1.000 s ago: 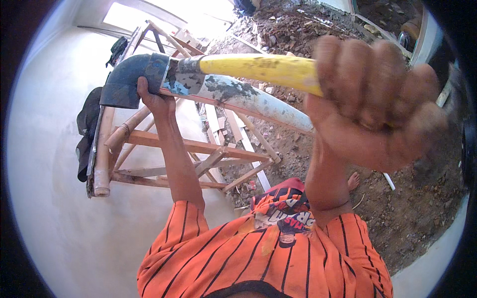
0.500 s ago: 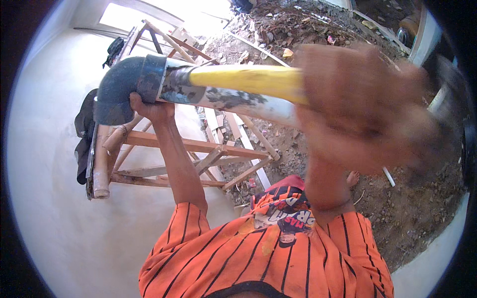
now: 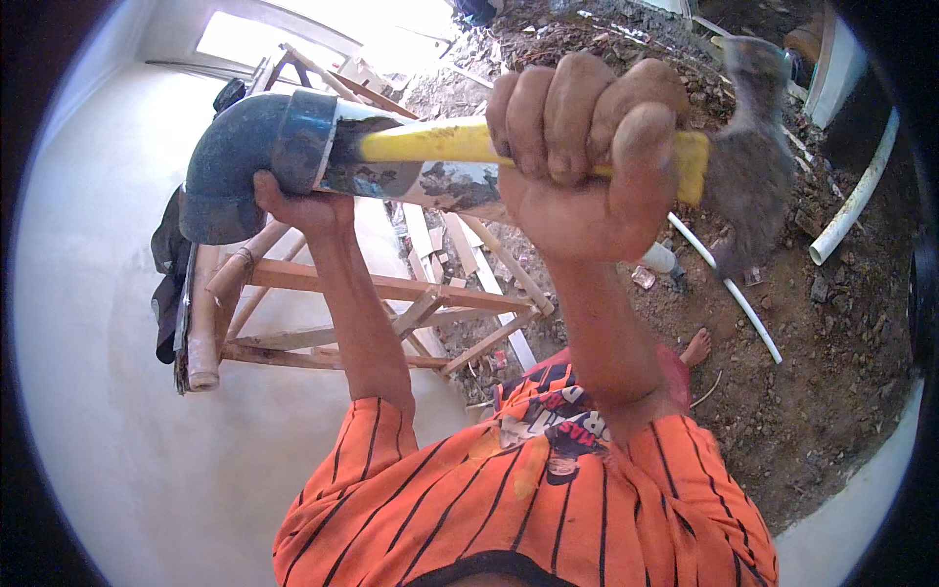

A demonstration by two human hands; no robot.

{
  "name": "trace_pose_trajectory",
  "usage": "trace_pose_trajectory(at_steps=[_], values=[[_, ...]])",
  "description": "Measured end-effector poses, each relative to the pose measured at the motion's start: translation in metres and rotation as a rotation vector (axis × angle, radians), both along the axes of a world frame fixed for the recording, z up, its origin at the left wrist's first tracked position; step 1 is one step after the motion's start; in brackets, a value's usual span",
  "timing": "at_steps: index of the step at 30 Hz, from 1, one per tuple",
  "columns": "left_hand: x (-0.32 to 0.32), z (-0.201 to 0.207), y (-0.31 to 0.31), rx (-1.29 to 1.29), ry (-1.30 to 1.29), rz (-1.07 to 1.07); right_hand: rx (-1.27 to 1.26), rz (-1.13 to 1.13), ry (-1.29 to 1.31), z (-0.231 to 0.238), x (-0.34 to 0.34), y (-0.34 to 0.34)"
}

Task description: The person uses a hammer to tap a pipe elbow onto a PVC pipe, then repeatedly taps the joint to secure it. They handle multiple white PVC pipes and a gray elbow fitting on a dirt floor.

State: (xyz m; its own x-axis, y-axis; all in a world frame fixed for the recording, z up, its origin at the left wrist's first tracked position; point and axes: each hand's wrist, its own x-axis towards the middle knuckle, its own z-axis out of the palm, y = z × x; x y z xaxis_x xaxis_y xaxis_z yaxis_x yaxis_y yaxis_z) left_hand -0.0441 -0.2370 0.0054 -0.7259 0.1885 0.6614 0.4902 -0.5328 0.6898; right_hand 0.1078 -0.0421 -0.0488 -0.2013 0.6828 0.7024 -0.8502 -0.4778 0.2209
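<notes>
My left hand (image 3: 311,210) grips a dark grey pipe elbow (image 3: 245,157) from below, the thumb bent against its inner curve. The elbow sits on the end of a white pipe (image 3: 455,184) smeared with dark patches. My right hand (image 3: 592,157) is wrapped around the yellow handle of a hammer (image 3: 430,143), close to its head. That grey metal head, blurred by motion, is to the right of my fist. The handle's dark end lies over the pipe, beside the elbow's rim; whether it touches cannot be told.
A wooden and bamboo trestle (image 3: 381,286) stands below the pipe, with dark cloth (image 3: 168,284) on its left end. White wall (image 3: 98,293) runs along the left. Rubble and soil (image 3: 812,391) cover the floor at right, with loose white pipes (image 3: 748,311) and boards.
My right hand and the hammer have moved left, bringing the hammer head into clearer view. The elbow has shifted slightly, with my left hand still on it.
</notes>
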Motion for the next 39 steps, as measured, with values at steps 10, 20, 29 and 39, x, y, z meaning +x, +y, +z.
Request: trace_pose_trajectory(at_steps=[10, 20, 29, 39], values=[[-0.011, 0.003, -0.013, -0.01, -0.082, 0.119, 0.168, -0.182, 0.208, -0.003, 0.037, 0.032], [-0.009, 0.005, -0.004, -0.055, -0.081, 0.268, 0.074, -0.077, 0.139, 0.001, 0.041, 0.035], [0.01, -0.004, 0.02, -0.06, -0.068, -0.01, 0.061, -0.081, -0.058, 0.0, 0.026, 0.017], [-0.038, -0.221, 0.03, -0.403, -0.075, 0.162, -0.031, -0.939, -0.867, -0.081, 0.211, 0.09]])
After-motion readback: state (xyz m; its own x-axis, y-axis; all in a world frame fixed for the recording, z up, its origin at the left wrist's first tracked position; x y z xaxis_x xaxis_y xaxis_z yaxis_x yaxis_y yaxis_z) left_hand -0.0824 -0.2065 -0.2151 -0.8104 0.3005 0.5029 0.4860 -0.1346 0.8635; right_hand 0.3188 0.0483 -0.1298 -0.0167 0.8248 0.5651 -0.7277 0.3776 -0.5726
